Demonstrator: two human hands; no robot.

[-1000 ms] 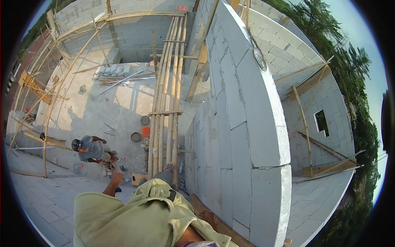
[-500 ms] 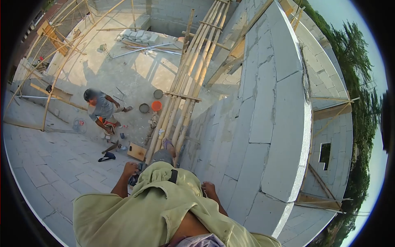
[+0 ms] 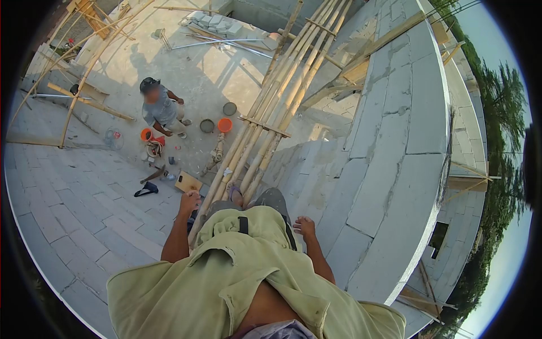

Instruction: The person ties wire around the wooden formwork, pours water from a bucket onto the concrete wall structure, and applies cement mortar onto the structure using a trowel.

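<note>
My left hand [image 3: 190, 201] is out to the left of my body, near a wooden board [image 3: 188, 182]; its fingers look curled, and whether anything is in them is too small to tell. On the right, my right hand [image 3: 305, 226] hangs beside the grey block wall [image 3: 361, 209] with its fingers apart and nothing in them. Between the hands, a sandalled foot [image 3: 236, 195] rests on the bamboo poles [image 3: 254, 141] of the scaffold. A dark strap-like item [image 3: 146, 189] and a hand saw [image 3: 161, 173] lie left of the board.
On the floor below, a person [image 3: 162, 107] in a grey shirt stands near an orange bucket [image 3: 147, 134]. Another orange bucket [image 3: 224, 125] and round dark tubs [image 3: 207, 125] are near the scaffold. Grey blocks [image 3: 214, 24] lie farther back, with bamboo framing [image 3: 90, 79] at left.
The view has swung so the scaffold runs up and to the right. Both my hands show more fully, the right one now apart from my clothes. The person below stands more upright.
</note>
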